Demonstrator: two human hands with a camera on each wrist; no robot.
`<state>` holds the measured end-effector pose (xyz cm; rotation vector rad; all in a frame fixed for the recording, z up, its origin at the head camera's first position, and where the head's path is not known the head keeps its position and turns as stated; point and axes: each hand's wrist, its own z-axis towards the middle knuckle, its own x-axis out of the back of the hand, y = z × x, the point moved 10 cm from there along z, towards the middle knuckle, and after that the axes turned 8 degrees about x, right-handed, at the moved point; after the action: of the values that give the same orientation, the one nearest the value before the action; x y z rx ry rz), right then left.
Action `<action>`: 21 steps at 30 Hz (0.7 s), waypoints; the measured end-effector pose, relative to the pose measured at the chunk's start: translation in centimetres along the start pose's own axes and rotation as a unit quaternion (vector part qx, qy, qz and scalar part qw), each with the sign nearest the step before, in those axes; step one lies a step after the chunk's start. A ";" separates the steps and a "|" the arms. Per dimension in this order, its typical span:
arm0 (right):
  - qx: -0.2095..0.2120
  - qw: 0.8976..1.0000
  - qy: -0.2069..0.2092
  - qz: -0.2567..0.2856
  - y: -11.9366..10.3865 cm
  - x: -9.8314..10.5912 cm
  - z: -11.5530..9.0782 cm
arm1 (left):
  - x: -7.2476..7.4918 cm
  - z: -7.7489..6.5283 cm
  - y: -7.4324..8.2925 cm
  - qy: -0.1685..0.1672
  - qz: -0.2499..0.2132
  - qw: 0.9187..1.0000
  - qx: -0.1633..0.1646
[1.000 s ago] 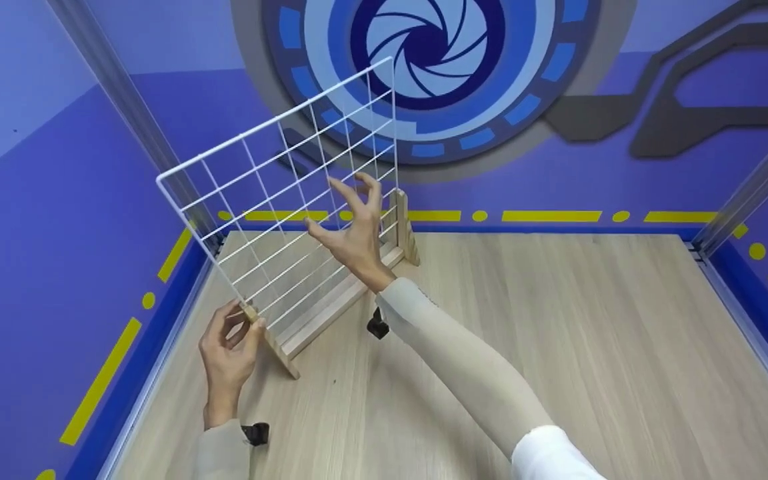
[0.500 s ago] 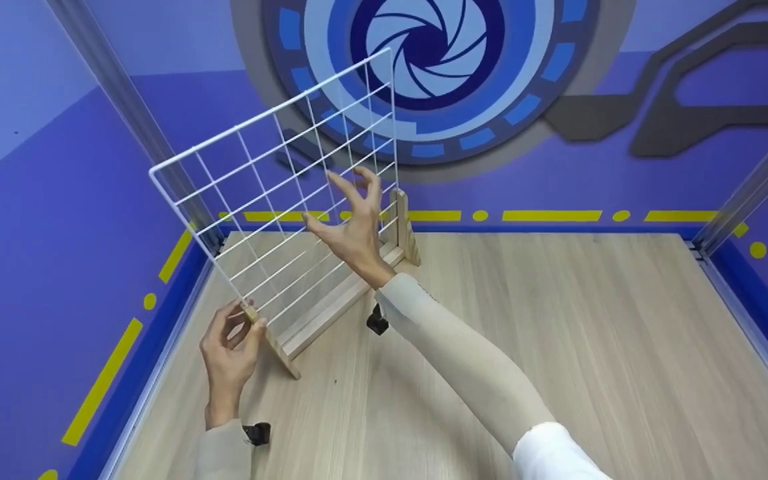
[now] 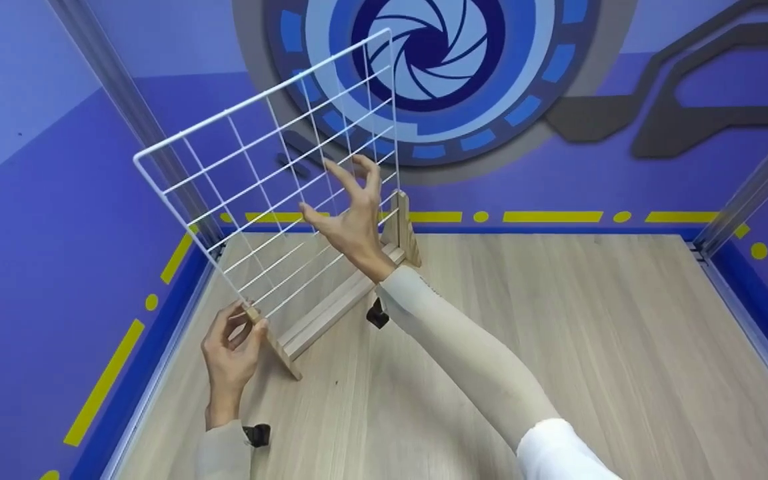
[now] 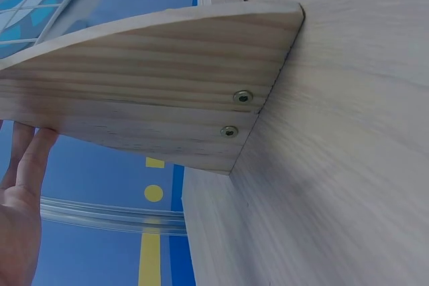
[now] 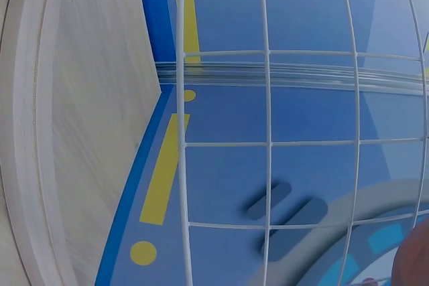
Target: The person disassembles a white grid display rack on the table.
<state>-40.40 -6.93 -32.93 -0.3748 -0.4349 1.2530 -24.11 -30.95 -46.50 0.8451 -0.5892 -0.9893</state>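
Observation:
A white wire grid panel (image 3: 263,94) leans back over a wooden stand, its side wires running down to the stand's two end pieces. My right hand (image 3: 355,230) holds the grid in the head view, thumb and fingertips spread across its wires. At the near left end piece (image 3: 285,353), my left hand (image 3: 229,357) pinches the top where the grid's side wire comes down. The left wrist view shows this end piece (image 4: 161,85) from outside, with two screws and fingers (image 4: 32,162) at its lower edge. A wooden bar (image 3: 341,305) joins both end pieces.
The stand is on a wood-grain table (image 3: 524,347). Behind it rises a blue printed wall (image 3: 464,193) with a metal corner post (image 3: 117,87) at the left. Black wrist-camera mounts (image 3: 377,313) hang under both forearms.
The grid's top rail has risen and shifted slightly left. My right hand has moved up a little with it; the left hand stays at the end piece.

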 end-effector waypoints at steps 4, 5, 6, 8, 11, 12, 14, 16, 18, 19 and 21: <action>-0.002 1.000 -0.003 -0.003 0.0 -0.1 0.1 | -0.1 0.0 0.1 0.000 0.001 1.000 -0.007; -0.003 1.000 -0.004 -0.003 0.0 -0.1 0.1 | -0.1 -0.1 0.1 0.000 0.001 1.000 -0.008; -0.003 1.000 -0.005 -0.003 -0.1 -0.1 0.1 | -0.1 -0.1 0.1 0.001 0.003 1.000 -0.009; -0.005 1.000 -0.006 -0.002 -0.2 -0.1 0.2 | -0.1 -0.1 0.1 0.002 0.003 1.000 -0.005; -0.006 1.000 -0.007 0.000 -0.4 -0.1 0.3 | 0.0 -0.2 0.0 0.005 0.002 1.000 0.002; -0.005 1.000 -0.007 0.001 -0.5 -0.1 0.4 | 0.0 -0.2 -0.1 0.005 0.001 1.000 0.004; -0.004 1.000 -0.005 0.001 -0.6 0.0 0.6 | 0.0 -0.2 -0.1 0.004 -0.005 1.000 0.004; -0.003 1.000 -0.003 -0.001 -0.8 0.1 0.7 | -0.1 -0.2 -0.2 0.000 -0.010 1.000 0.005; 0.001 1.000 -0.002 -0.003 -0.9 0.1 0.8 | -0.1 -0.2 -0.3 -0.001 -0.011 1.000 0.004; 0.001 1.000 -0.003 -0.004 -1.0 0.1 0.9 | -0.1 -0.2 -0.3 -0.002 -0.011 1.000 0.004; 0.005 1.000 -0.004 -0.009 -1.0 0.1 1.0 | -0.2 -0.1 -0.4 -0.002 -0.012 1.000 0.003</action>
<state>-40.01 -7.11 -31.58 -0.3570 -0.4379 1.2393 -24.29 -30.87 -46.96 0.8571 -0.5879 -1.0116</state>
